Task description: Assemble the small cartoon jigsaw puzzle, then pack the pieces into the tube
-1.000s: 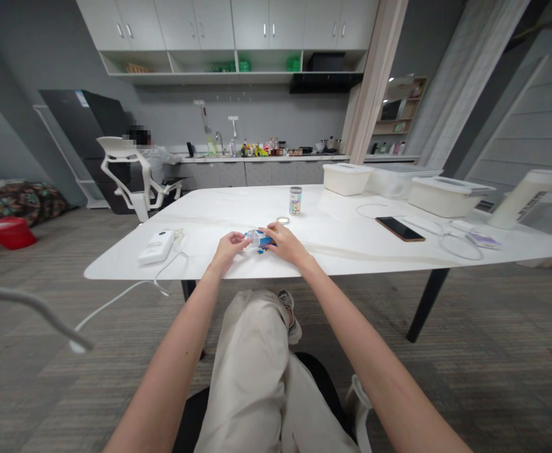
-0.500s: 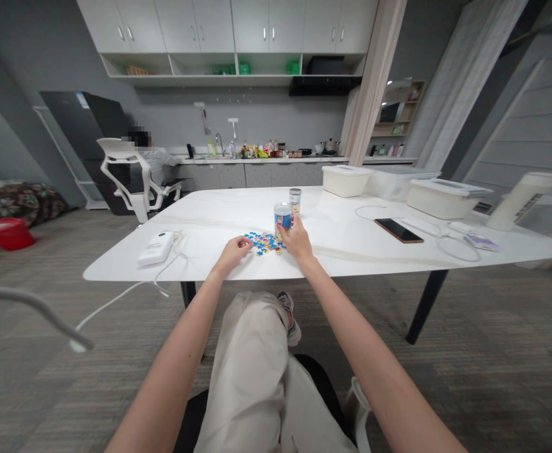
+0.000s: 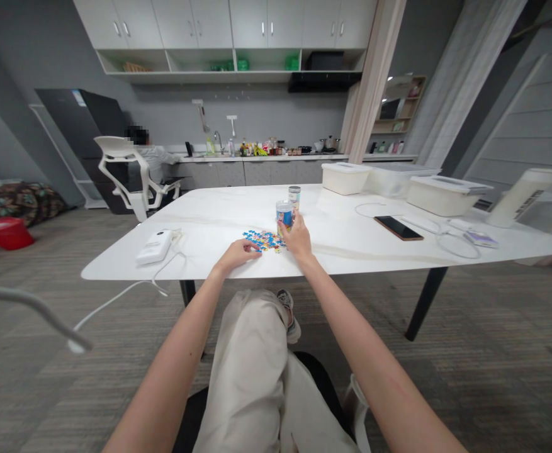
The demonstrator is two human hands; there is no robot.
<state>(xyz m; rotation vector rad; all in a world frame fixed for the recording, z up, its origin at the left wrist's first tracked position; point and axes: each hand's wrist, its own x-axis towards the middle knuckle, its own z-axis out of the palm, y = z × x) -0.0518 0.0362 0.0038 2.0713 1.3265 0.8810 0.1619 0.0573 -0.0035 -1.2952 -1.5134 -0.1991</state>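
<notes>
A loose pile of small, mostly blue jigsaw puzzle pieces (image 3: 267, 240) lies near the front edge of the white table (image 3: 200, 220). At the pile's left and near side is my left hand (image 3: 238, 255), its fingers stretched out and slightly apart against the pieces. I cannot see anything gripped in it. My right hand (image 3: 297, 239) is wrapped round the right side of a blue printed can (image 3: 284, 212), which stands upright just behind the pile. Part of the can is hidden by my fingers. Close behind it stands a second, smaller-looking can (image 3: 294, 196).
A white power adapter (image 3: 155, 247) with a cable lies to the left. On the right are a phone (image 3: 398, 228), cables, lidded white bins (image 3: 445, 198) and a white bottle (image 3: 521, 198). A seated person (image 3: 153, 160) is in the background.
My left hand has moved slightly right and nearer the front edge of the pile, its fingers straightening. My right hand stays on the can, which sits a touch further right.
</notes>
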